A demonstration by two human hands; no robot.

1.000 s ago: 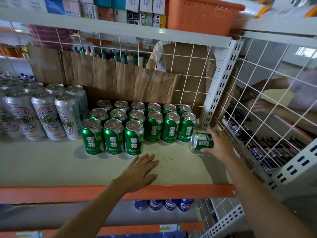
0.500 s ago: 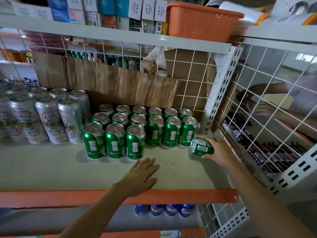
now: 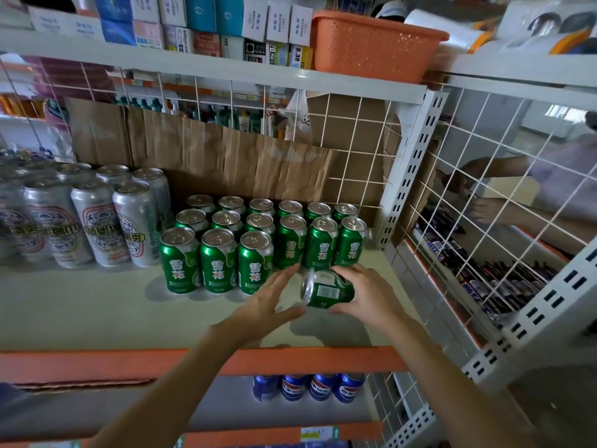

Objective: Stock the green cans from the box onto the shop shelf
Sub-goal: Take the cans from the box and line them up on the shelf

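On mid shelf (image 3: 97, 318), front-right area: one green can (image 3: 326, 289) held on its side, lid end pointing left, barcode up, over bare board w/ shadow under it. Pos: just in front of the right 3 of the stocked green cans (image 3: 219, 263).

Right hand (image 3: 365, 295) wrapped round base end of that can, fingers over far side, thumb on near side. Left hand (image 3: 265, 305) spread, fingers straight, palm toward lid end, just beside it. Contact w/ can not clear. Nothing held in it.

Stocked block: 3 rows, all upright, labels fwd, tight pack. Back row 6, middle row 6, front row only 3, on the left side.

Left of block, just beside it: taller silver cans (image 3: 97, 221) w/ red labels, upright, several rows deep. Behind both groups: brown cardboard sheet (image 3: 226, 156) standing at the back. Orange front lip (image 3: 97, 363) along shelf edge, both forearms crossing over it.

Above: upper shelf (image 3: 193, 64) w/ small boxes (image 3: 226, 14) in a row, orange basket (image 3: 371, 43) at right end.

Below: 4 blue cans (image 3: 310, 386) upright on lower shelf (image 3: 193, 405), roughly under the held can.

Right: wire side panel (image 3: 504, 176). Behind it another person's arm (image 3: 504, 218), blurred, above trays of dark packets (image 3: 504, 276).
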